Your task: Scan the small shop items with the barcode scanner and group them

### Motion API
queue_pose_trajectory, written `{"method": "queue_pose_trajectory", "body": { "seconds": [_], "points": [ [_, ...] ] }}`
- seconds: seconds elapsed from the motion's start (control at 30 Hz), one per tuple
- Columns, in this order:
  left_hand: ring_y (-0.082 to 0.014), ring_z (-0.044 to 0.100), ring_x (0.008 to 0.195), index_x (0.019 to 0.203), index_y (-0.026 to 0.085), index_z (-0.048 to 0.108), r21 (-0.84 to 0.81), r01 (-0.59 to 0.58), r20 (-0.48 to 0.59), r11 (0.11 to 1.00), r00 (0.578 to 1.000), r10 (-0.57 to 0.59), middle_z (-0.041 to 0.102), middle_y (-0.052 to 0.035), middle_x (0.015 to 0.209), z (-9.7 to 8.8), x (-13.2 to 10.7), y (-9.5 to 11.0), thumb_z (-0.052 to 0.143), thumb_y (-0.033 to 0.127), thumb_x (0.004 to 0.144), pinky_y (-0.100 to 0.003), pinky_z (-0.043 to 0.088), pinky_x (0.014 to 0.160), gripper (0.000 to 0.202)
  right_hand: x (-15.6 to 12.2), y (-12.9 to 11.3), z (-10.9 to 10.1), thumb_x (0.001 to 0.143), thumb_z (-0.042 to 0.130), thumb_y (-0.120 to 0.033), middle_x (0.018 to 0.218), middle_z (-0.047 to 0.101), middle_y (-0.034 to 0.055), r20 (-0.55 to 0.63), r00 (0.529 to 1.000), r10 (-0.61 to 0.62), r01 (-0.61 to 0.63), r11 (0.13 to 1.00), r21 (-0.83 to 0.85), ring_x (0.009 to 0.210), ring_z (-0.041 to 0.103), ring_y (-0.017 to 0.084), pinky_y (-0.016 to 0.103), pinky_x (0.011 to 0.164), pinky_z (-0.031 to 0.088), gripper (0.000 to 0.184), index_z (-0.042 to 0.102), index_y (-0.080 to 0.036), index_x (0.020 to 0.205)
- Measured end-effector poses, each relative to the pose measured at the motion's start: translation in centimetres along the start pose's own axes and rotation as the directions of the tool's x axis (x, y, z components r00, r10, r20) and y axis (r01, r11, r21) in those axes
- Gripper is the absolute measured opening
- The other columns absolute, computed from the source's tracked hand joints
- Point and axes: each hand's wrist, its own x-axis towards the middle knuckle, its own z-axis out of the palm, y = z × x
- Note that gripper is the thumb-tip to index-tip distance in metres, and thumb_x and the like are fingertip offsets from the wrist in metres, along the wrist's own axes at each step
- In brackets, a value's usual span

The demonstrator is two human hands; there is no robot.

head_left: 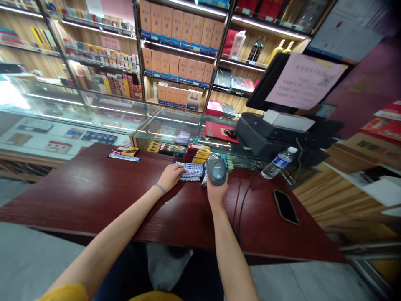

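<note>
My right hand (216,194) is wrapped around the handle of a dark grey barcode scanner (216,170) with a lit blue spot on its head. To its left, my left hand (171,176) has its fingers closed on the near end of a blue-and-white stick packet (192,168), one of several lying together. Just behind these stands a row of dark red and yellow packs (196,154). Small green-topped items (229,161) show partly behind the scanner.
On the dark red table (103,196) lie more packs (125,151) at the left, and a phone (286,207) and water bottle (279,163) at the right. A cable (244,200) crosses the table. Behind are a glass counter (147,125), a monitor (266,83) and a black printer-like machine (255,136).
</note>
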Motion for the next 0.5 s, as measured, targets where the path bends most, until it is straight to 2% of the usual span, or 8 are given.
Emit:
{"method": "queue_pose_trajectory", "body": {
  "seconds": [0.1,0.23,0.5],
  "points": [
    [-0.0262,0.062,0.107,0.107,0.021,0.072,0.02,0.015,0.003,1.0,1.0,-0.015,0.07,-0.0111,0.112,0.9,0.2,0.4,0.054,0.02,0.094,-0.043,0.048,0.096,0.022,0.0,-0.1,-0.2,0.075,0.069,-0.052,0.085,0.075,0.015,0.006,1.0,-0.017,0.018,1.0,-0.009,0.081,0.074,0.03,0.037,0.069,0.059,0.055,0.061,-0.013,0.113],
    [-0.0263,0.06,0.113,0.109,0.023,0.072,0.034,0.02,-0.017,0.999,1.0,-0.019,0.069,-0.0101,0.115,1.5,0.0,0.5,0.051,0.024,0.096,-0.048,0.041,0.105,0.024,0.0,-0.1,-0.2,0.077,0.068,-0.051,0.081,0.075,0.0133,-0.002,0.999,-0.047,0.047,0.998,-0.046,0.079,0.075,0.03,0.036,0.066,0.059,0.053,0.061,-0.014,0.114],
    [-0.0263,0.059,0.116,0.114,0.023,0.069,0.023,0.022,-0.049,0.999,0.999,-0.021,0.068,-0.0101,0.119,1.7,-0.4,0.6,0.053,0.024,0.096,-0.05,0.037,0.11,0.025,-0.1,0.6,0.3,0.077,0.067,-0.053,0.088,0.076,0.0173,-0.013,0.998,-0.056,0.055,0.997,-0.059,0.08,0.075,0.031,0.038,0.067,0.06,0.063,0.059,-0.009,0.121]
  ]
}}
